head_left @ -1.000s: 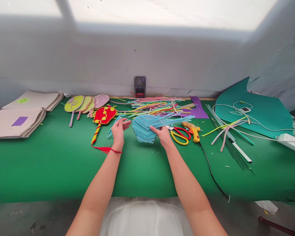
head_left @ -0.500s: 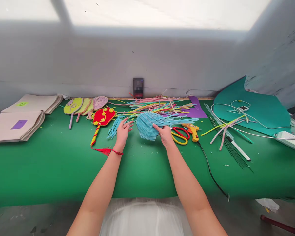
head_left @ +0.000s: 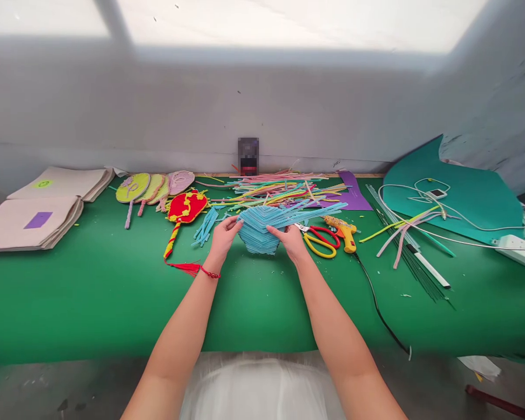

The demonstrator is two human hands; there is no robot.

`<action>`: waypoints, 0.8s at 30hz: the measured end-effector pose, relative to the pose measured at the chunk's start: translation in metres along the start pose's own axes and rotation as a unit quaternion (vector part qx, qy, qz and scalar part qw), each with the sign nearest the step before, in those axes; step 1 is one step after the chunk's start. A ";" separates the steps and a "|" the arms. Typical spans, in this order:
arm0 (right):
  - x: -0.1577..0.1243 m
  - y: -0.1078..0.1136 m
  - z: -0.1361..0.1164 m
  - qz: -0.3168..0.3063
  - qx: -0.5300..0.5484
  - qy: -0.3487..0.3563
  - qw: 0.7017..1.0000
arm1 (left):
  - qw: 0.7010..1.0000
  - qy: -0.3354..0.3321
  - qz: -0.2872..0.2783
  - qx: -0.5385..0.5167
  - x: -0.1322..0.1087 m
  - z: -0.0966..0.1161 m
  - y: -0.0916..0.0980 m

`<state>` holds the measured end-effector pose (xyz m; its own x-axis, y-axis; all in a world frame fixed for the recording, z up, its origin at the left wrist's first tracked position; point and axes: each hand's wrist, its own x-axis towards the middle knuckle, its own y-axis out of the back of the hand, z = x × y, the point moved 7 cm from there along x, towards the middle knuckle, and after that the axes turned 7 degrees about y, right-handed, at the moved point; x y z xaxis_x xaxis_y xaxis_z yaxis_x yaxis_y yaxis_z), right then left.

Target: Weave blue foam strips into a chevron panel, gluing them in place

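Observation:
A blue fan-shaped panel of pipe cleaners [head_left: 259,232], with loose stems trailing to the right, is held between my hands above the green table. My left hand [head_left: 224,236] pinches its left edge. On the other side, my right hand [head_left: 290,240] grips it with the thumb on top. Cut blue pipe cleaner pieces [head_left: 207,226] lie just behind my left hand. Scissors with red and yellow handles [head_left: 321,245] rest right of my right hand, beside a yellow glue gun [head_left: 346,234].
A red fan with a tassel [head_left: 186,207] and several pale fans [head_left: 133,188] lie left. Behind is a heap of coloured pipe cleaners [head_left: 284,185]. Cloth-like stacks [head_left: 30,224] sit far left; a power strip [head_left: 518,249], cable and teal sheet [head_left: 464,192] are right.
My left hand has moved right and closed on the left edge of the blue panel. The panel has shifted slightly left and lower in my right hand.

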<state>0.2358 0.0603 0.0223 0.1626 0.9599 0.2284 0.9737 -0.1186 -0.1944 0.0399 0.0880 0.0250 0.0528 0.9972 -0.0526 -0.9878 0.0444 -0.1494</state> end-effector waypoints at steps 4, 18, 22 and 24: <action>-0.001 -0.002 0.001 -0.007 -0.003 -0.004 1.000 | 0.999 0.015 0.033 0.000 0.003 -0.001 0.009; -0.002 -0.002 0.008 -0.007 -0.003 -0.024 1.000 | 0.999 0.014 0.048 0.015 -0.002 0.003 0.008; -0.002 -0.002 0.008 -0.008 -0.010 -0.023 1.000 | 0.999 0.006 0.035 0.027 -0.003 0.004 0.005; -0.003 -0.002 0.009 -0.012 -0.010 -0.029 0.999 | 0.999 0.004 0.039 0.030 -0.003 0.005 0.005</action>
<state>0.2319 0.0605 0.0133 0.1308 0.9754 0.1776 0.9803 -0.1005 -0.1702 0.0344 0.0854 0.0290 -0.0246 0.9973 -0.0690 -0.9958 -0.0306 -0.0859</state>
